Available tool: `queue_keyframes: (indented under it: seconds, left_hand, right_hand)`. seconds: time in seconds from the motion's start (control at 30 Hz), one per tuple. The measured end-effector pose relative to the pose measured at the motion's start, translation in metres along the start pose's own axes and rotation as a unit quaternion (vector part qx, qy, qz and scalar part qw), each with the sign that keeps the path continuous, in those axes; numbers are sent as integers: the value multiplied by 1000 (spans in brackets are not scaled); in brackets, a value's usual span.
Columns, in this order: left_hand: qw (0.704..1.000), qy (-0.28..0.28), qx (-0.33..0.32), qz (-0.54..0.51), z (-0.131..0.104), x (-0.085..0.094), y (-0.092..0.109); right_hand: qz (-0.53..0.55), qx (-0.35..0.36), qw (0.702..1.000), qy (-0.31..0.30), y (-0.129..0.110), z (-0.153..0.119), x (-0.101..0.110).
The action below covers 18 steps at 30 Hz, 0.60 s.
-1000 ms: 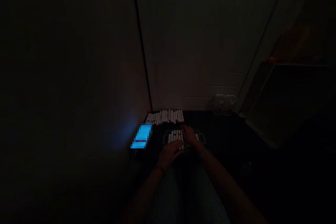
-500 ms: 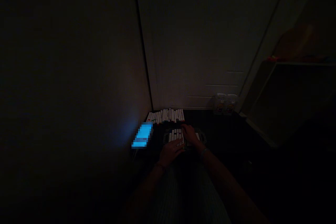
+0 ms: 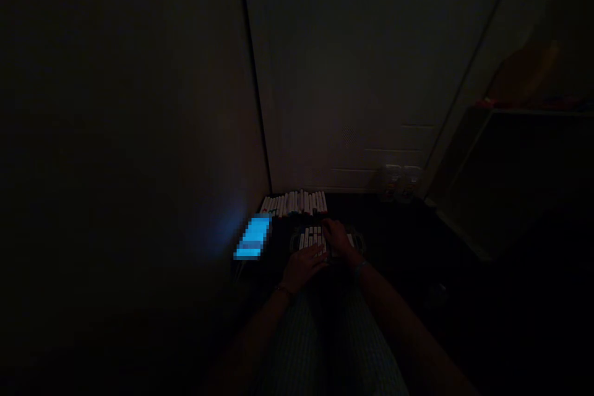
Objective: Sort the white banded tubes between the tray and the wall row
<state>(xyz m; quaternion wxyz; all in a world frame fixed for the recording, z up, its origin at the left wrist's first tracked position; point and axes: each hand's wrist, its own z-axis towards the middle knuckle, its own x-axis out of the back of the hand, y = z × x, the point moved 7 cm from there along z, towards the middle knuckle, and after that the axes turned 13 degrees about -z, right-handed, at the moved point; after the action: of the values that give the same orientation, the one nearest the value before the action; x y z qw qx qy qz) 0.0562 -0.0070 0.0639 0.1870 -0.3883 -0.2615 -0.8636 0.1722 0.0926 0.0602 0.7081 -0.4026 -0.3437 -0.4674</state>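
The view is very dark. My left hand [image 3: 303, 266] lies with its fingers stretched out over the lower ends of several white markers [image 3: 312, 236] in a clear case [image 3: 294, 242]. Beside it, my right hand [image 3: 338, 237] is at the right edge of those markers, its fingers bent together; what they hold, if anything, is too dark to tell. More white pieces show in the case right of my right hand. Behind the case, a row of white markers [image 3: 297, 203] lies side by side on the dark table.
A glowing phone-like screen [image 3: 253, 237], pixelated, is left of the case. Two clear containers [image 3: 400, 184] stand at the back right by the wall. A dark shelf [image 3: 533, 112] is at the far right, and a wall rises close on the left.
The whole view has shifted slightly and looks a little darker. My hands have hardly moved over the case.
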Motion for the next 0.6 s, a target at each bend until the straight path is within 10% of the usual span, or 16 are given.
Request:
queue_keyframes:
  seconds: [0.6]
  left_hand:
    - [997, 32, 49, -56, -2, 2, -14]
  right_hand:
    - [-30, 109, 994, -2, -28, 0, 4]
